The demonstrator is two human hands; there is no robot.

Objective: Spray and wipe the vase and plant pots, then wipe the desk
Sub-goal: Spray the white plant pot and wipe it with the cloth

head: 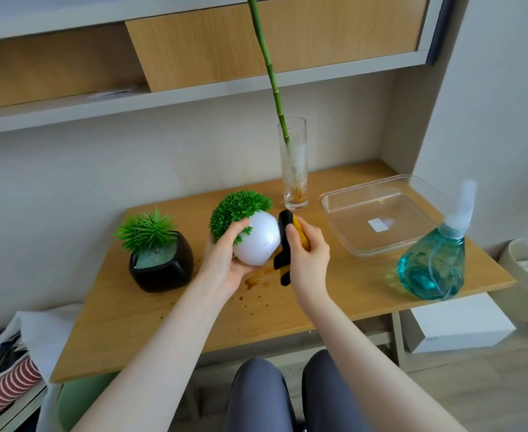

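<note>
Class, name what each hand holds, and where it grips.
Left hand grips the white pot by its plant end. Right hand pinches the cloth at its bunched middle.

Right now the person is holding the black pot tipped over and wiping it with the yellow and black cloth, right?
Not quite. The head view shows the left hand holding the white pot tipped, while the right hand wipes it with the yellow and black cloth. The black pot sits on the desk.

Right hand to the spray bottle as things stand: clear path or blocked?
Probably clear, but not free. The right hand grips the yellow and black cloth against the white pot. Open desk lies between it and the spray bottle on its right, so it would need to drop the cloth first.
</note>
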